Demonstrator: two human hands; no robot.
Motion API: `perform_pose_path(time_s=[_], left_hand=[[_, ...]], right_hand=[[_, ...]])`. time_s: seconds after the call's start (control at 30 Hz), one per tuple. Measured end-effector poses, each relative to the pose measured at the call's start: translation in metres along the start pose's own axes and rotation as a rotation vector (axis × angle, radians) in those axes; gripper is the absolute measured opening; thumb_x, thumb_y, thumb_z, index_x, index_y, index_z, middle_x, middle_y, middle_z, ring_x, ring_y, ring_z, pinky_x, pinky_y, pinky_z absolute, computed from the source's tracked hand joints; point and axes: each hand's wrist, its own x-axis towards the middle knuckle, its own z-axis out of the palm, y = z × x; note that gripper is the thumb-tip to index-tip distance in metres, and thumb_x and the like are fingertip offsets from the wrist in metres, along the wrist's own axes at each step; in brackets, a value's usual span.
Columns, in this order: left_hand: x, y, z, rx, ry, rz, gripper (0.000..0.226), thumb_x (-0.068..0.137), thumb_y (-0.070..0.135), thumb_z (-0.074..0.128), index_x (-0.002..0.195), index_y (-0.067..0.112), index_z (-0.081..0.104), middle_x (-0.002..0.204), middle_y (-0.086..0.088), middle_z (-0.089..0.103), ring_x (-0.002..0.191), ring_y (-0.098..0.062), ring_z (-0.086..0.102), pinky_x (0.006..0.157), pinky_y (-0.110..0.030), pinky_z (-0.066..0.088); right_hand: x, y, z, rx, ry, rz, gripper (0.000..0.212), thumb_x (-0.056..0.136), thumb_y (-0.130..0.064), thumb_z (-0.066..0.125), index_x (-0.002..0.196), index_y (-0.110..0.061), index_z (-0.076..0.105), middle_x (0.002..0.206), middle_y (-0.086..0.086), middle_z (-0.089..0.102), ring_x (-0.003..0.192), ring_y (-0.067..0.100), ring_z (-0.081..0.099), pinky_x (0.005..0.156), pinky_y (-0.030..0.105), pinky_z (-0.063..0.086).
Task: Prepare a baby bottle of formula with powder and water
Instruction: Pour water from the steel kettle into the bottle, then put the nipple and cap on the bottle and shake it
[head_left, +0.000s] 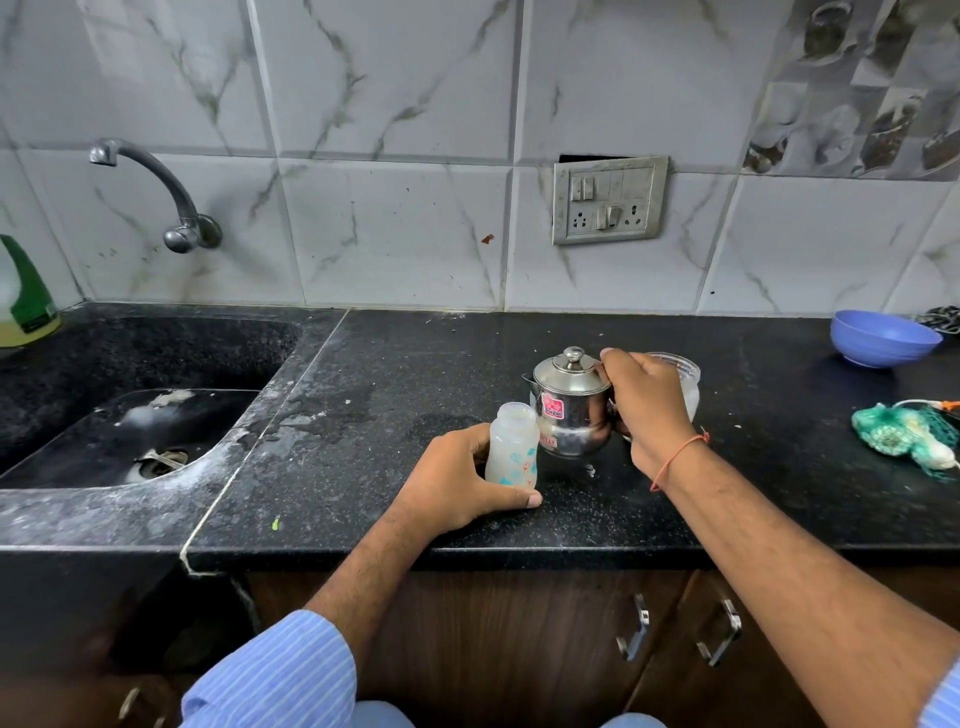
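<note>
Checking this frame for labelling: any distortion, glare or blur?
Head view: wide-angle bending bows the countertop edge and wall tiles; room reflections on the steel kettle; hands and baby bottle sharp; the lower frame edge, around the striped sleeve, is dim.

The left hand (457, 480) holds the open baby bottle (513, 446) upright on the black counter (363, 415); the right hand (649, 408) grips the shiny steel pot (570, 402).

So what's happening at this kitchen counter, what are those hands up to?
A person is making up a baby bottle. The left hand steadies an open baby bottle standing on the black counter. The right hand grips the handle side of a small lidded steel pot just behind it. A clear jar sits behind that hand. Nothing is being poured yet.
</note>
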Motion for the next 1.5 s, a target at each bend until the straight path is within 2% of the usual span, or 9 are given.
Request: perform_pose_path(time_s=[0.07, 0.2, 0.37, 0.5, 0.73, 0.9, 1.07, 1.3, 1.5], left_hand=[[-0.001, 0.000, 0.000, -0.003, -0.003, -0.002, 0.068, 0.063, 0.049, 0.107, 0.123, 0.037, 0.078, 0.109, 0.026, 0.081, 0.103, 0.010, 0.074, 0.097, -0.031, 0.063], [-0.003, 0.002, -0.001, 0.002, -0.012, 0.005, 0.070, 0.063, 0.050, 0.106, 0.125, 0.038, 0.077, 0.110, 0.027, 0.081, 0.104, 0.011, 0.073, 0.099, -0.030, 0.063], [-0.003, 0.000, 0.000, -0.005, -0.008, 0.002, 0.069, 0.061, 0.053, 0.106, 0.122, 0.035, 0.078, 0.108, 0.025, 0.081, 0.104, 0.008, 0.074, 0.099, -0.034, 0.063], [-0.003, -0.002, 0.000, -0.011, -0.012, 0.012, 0.077, 0.059, 0.060, 0.104, 0.127, 0.037, 0.076, 0.113, 0.025, 0.080, 0.107, 0.009, 0.073, 0.100, -0.034, 0.063], [-0.003, -0.003, 0.001, -0.028, -0.009, 0.029, 0.077, 0.063, 0.053, 0.105, 0.131, 0.035, 0.076, 0.116, 0.024, 0.080, 0.110, 0.010, 0.072, 0.102, -0.030, 0.062], [-0.002, -0.003, 0.001, -0.019, 0.003, 0.045, 0.077, 0.064, 0.052, 0.105, 0.133, 0.034, 0.076, 0.118, 0.025, 0.079, 0.112, 0.012, 0.070, 0.101, -0.025, 0.060], [-0.001, -0.003, 0.001, -0.010, 0.008, 0.046, 0.074, 0.063, 0.054, 0.104, 0.128, 0.034, 0.077, 0.116, 0.027, 0.079, 0.111, 0.011, 0.071, 0.100, -0.024, 0.059], [-0.002, -0.003, 0.001, -0.033, 0.014, 0.048, 0.070, 0.064, 0.049, 0.106, 0.125, 0.031, 0.078, 0.115, 0.025, 0.079, 0.112, 0.010, 0.070, 0.100, -0.025, 0.059], [-0.001, -0.005, 0.001, -0.045, 0.003, 0.054, 0.073, 0.063, 0.055, 0.104, 0.127, 0.033, 0.077, 0.117, 0.025, 0.079, 0.114, 0.008, 0.070, 0.103, -0.032, 0.060]], right_hand=[[0.001, 0.004, 0.004, 0.030, 0.016, 0.017, 0.033, 0.097, -0.028, 0.061, 0.065, -0.022, 0.053, 0.050, -0.002, 0.049, 0.050, 0.013, 0.041, 0.054, 0.026, 0.030], [0.002, 0.006, 0.013, 0.085, 0.019, 0.023, 0.028, 0.093, -0.035, 0.060, 0.072, -0.017, 0.058, 0.062, 0.017, 0.052, 0.055, 0.022, 0.046, 0.053, 0.027, 0.033], [0.012, 0.010, 0.031, 0.096, 0.025, 0.067, 0.028, 0.099, -0.035, 0.061, 0.076, -0.020, 0.062, 0.066, 0.005, 0.054, 0.061, 0.019, 0.045, 0.061, 0.030, 0.035], [0.025, 0.017, 0.046, 0.082, 0.016, 0.078, 0.025, 0.100, -0.037, 0.061, 0.084, -0.019, 0.066, 0.078, 0.008, 0.056, 0.073, 0.020, 0.046, 0.063, 0.031, 0.035], [0.038, 0.032, 0.075, 0.093, -0.103, 0.113, 0.031, 0.103, -0.037, 0.062, 0.086, -0.013, 0.072, 0.086, 0.005, 0.069, 0.084, 0.021, 0.058, 0.077, 0.038, 0.046], [0.040, 0.039, 0.089, 0.085, -0.184, 0.107, 0.031, 0.104, -0.038, 0.062, 0.085, -0.016, 0.073, 0.085, 0.002, 0.070, 0.083, 0.018, 0.059, 0.076, 0.034, 0.048], [0.041, 0.042, 0.102, 0.072, -0.270, 0.133, 0.040, 0.104, -0.038, 0.061, 0.105, 0.000, 0.075, 0.104, 0.015, 0.079, 0.092, 0.023, 0.068, 0.084, 0.038, 0.054], [0.046, 0.046, 0.122, -0.034, -0.355, 0.133, 0.039, 0.099, -0.048, 0.061, 0.084, -0.015, 0.075, 0.087, 0.002, 0.078, 0.090, 0.024, 0.069, 0.086, 0.041, 0.053], [0.042, 0.040, 0.123, -0.093, -0.414, 0.108, 0.040, 0.103, -0.049, 0.057, 0.091, -0.015, 0.075, 0.089, 0.004, 0.075, 0.089, 0.022, 0.067, 0.085, 0.039, 0.051]])
